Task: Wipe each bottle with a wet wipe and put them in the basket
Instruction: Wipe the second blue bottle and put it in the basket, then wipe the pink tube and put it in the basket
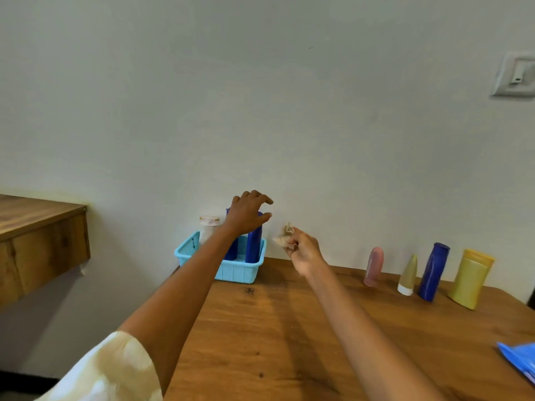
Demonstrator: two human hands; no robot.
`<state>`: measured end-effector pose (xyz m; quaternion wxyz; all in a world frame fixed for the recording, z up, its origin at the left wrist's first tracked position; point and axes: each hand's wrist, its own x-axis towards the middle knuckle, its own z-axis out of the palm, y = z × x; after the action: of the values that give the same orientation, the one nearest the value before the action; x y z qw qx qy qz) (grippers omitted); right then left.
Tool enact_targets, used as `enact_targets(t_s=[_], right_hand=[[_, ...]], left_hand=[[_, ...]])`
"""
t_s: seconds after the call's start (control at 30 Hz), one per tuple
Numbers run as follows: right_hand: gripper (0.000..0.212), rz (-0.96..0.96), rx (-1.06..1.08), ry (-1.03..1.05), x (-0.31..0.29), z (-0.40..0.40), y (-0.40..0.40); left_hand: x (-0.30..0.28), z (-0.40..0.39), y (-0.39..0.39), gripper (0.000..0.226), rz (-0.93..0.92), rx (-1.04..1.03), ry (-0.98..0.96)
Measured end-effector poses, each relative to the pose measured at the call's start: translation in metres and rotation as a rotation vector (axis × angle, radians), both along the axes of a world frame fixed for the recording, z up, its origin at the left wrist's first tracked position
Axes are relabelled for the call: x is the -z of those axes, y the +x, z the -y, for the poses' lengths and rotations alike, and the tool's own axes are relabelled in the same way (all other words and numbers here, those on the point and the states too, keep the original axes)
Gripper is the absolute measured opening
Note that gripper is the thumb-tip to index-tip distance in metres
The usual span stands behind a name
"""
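Cream fabric sleeve (pixel 110 369) covers the left upper arm at the near edge. Farther along, the left hand (pixel 249 212) hovers with its grip open, fingers spread, just above two dark blue plastic bottles (pixel 254 244) standing in the light blue plastic basket (pixel 237 270) on the brown wooden table (pixel 289 328); a white bottle (pixel 209 227) stands there too. Right hand (pixel 304 250) pinches a crumpled wet wipe (pixel 285 237). Beyond it stand a pink bottle (pixel 374 266), a beige tube (pixel 408 274), a blue bottle (pixel 434 272) and a yellow bottle (pixel 471 279).
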<state>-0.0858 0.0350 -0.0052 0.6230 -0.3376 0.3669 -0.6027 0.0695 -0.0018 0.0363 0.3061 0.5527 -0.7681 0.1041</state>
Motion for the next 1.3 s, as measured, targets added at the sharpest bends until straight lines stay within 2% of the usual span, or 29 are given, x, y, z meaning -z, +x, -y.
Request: enact_targets(t_s=[0.07,0.17,0.37,0.47,0.53,0.6,0.73,0.83,0.9,1.03,1.13,1.3], right_hand=[[0.036,0.044,-0.024,-0.045,-0.006,-0.009,-0.010],[0.022,0.070,0.026,-0.085,-0.009,-0.023,-0.026],[0.018,0.033,0.250,-0.034,0.003,-0.038,-0.065],[0.018,0.052,0.362,-0.039,0.008,-0.038,-0.094],[0.030,0.065,0.418,-0.033,0.008,-0.033,-0.117],[0.029,0.080,0.443,-0.015,0.007,-0.029,-0.140],[0.019,0.034,0.482,0.002,0.008,-0.022,-0.176],[0.015,-0.023,0.498,0.014,0.013,-0.015,-0.193],[0.013,-0.035,0.493,0.013,0.016,-0.011,-0.202],[0.016,-0.018,0.466,0.006,0.017,-0.009,-0.212],[0.015,-0.003,0.459,0.005,0.017,-0.008,-0.214],[0.020,-0.022,0.454,-0.013,0.013,-0.012,-0.210]], left_hand=[[0.006,-0.015,-0.021,0.035,-0.176,0.118,-0.020],[0.014,-0.035,-0.056,0.029,-0.422,0.258,0.131],[0.035,-0.048,-0.106,0.018,-0.642,0.367,0.339],[0.047,-0.044,-0.134,0.032,-0.833,0.393,0.424],[0.059,-0.034,-0.156,0.034,-0.895,0.336,0.465],[0.075,-0.022,-0.180,0.034,-0.834,0.244,0.501],[0.107,-0.003,-0.228,0.048,-0.579,0.105,0.584],[0.123,0.005,-0.255,0.038,-0.400,0.044,0.585],[0.130,0.012,-0.265,0.043,-0.293,0.004,0.552],[0.137,0.029,-0.272,0.053,-0.257,-0.004,0.530],[0.139,0.037,-0.275,0.046,-0.281,0.050,0.567],[0.140,0.031,-0.274,0.038,-0.366,0.051,0.513]])
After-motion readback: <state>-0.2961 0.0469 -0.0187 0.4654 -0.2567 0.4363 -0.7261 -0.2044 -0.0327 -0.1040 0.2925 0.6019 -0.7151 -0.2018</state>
